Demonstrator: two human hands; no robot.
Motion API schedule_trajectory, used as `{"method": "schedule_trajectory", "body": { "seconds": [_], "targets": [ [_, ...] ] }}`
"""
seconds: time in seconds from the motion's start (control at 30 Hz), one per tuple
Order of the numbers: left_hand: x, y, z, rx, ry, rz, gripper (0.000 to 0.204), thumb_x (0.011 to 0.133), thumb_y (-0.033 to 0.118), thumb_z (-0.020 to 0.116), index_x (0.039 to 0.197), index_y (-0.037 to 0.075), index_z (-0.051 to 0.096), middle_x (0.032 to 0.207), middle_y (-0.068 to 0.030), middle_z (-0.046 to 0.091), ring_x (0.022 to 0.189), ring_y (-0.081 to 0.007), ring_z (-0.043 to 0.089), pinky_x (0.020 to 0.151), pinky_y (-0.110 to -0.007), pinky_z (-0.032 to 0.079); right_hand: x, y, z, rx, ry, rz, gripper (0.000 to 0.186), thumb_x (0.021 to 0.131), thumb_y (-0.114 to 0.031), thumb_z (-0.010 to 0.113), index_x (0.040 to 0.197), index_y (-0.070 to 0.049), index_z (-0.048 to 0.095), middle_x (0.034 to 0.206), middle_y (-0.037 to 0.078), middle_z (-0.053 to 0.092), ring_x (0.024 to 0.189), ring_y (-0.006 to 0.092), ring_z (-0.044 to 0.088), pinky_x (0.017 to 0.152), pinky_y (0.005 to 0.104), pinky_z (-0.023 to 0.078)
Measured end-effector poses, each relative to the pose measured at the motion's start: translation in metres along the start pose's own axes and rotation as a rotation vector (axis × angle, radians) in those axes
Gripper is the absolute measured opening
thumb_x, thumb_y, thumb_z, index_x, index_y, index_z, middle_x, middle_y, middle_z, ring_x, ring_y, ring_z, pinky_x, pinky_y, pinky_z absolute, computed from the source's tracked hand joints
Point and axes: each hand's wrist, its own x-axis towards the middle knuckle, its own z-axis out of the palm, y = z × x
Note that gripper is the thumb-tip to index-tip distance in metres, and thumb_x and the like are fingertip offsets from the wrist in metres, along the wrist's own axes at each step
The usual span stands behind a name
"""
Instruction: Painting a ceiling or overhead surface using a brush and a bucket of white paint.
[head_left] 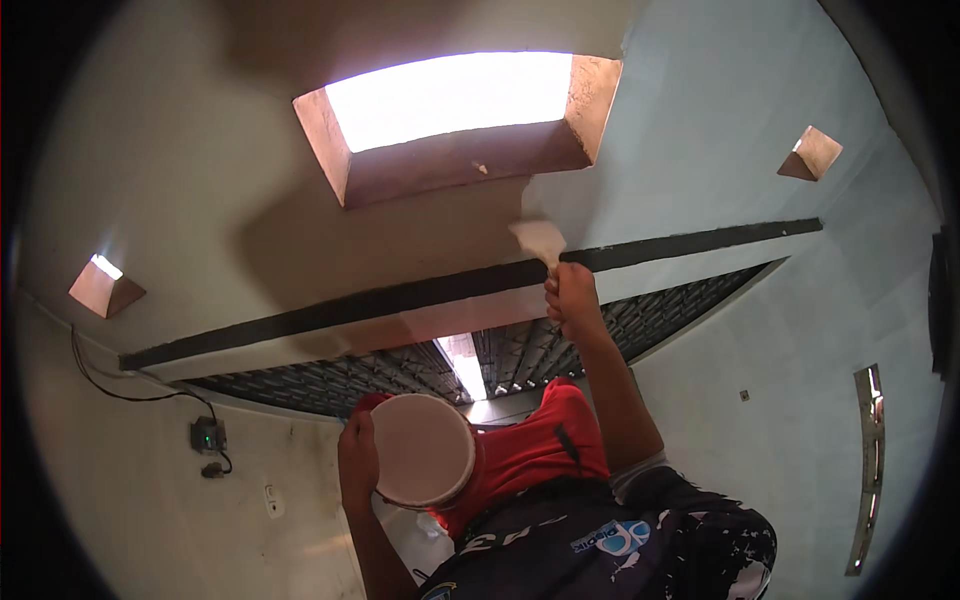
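Note:
My right hand (575, 300) is raised and wrapped round the handle of a wide, flat paintbrush (541, 241). Pale paint coats its bristles, which lie at or very near the wall, just above a dark horizontal band (400, 307). Lower down, my left hand (357, 460) grips the left side of a round bucket (474, 458). Inside the bucket shows an even, pale surface that looks like white paint (422, 448). The wall (690, 140) is pale bluish right of the brush and browner, partly shadowed, to its left.
A deep, bright window opening (460, 100) lies above the brush. Smaller recesses sit at left (107, 290) and right (812, 155). Below the band runs a dark slatted grille (690, 310). A dark electrical box (208, 436) with a cable hangs on the left wall.

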Motion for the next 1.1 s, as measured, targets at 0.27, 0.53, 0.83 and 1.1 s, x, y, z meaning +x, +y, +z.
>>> {"method": "schedule_trajectory", "body": {
  "seconds": [0.27,0.53,0.83,1.1],
  "targets": [
    [-0.003,-0.005,-0.002,-0.037,0.015,-0.002,0.044,0.106,0.039,0.044,0.107,0.000,0.064,0.097,-0.0173,0.068,0.093,-0.0271,0.065,0.087,-0.038,0.048,0.000,0.047,0.013,-0.001,0.112,-0.137,0.013,0.096,-0.017,0.050,0.088,-0.009,0.046,0.066,-0.002,0.044,0.043,0.0052,0.030,0.036,0.0252,0.021],
    [0.000,-0.006,0.002,-0.015,0.020,0.014,0.045,0.106,0.039,0.044,0.106,-0.001,0.064,0.097,-0.0186,0.067,0.091,-0.0260,0.064,0.086,-0.037,0.048,0.026,0.076,0.007,-0.030,0.114,-0.007,0.016,0.096,-0.020,0.051,0.087,-0.009,0.045,0.064,-0.003,0.043,0.043,0.0062,0.033,0.037,0.0263,0.023],
    [0.001,-0.004,0.001,-0.043,-0.002,-0.019,0.044,0.109,0.036,0.041,0.100,-0.002,0.061,0.089,-0.0082,0.061,0.086,-0.0156,0.054,0.084,-0.033,0.046,-0.035,-0.061,0.063,0.055,-0.069,-0.225,0.008,0.098,-0.012,0.047,0.092,-0.007,0.045,0.065,-0.002,0.044,0.042,0.0041,0.030,0.035,0.0235,0.020],
    [-0.002,0.005,0.000,-0.026,0.010,-0.025,0.042,0.108,0.035,0.043,0.101,-0.002,0.061,0.089,-0.0098,0.062,0.087,-0.0164,0.055,0.084,-0.033,0.046,-0.038,0.032,0.027,-0.061,-0.036,-0.195,0.007,0.099,-0.015,0.048,0.093,-0.012,0.045,0.064,-0.002,0.043,0.041,0.0049,0.031,0.034,0.0240,0.021]
  ]
}}
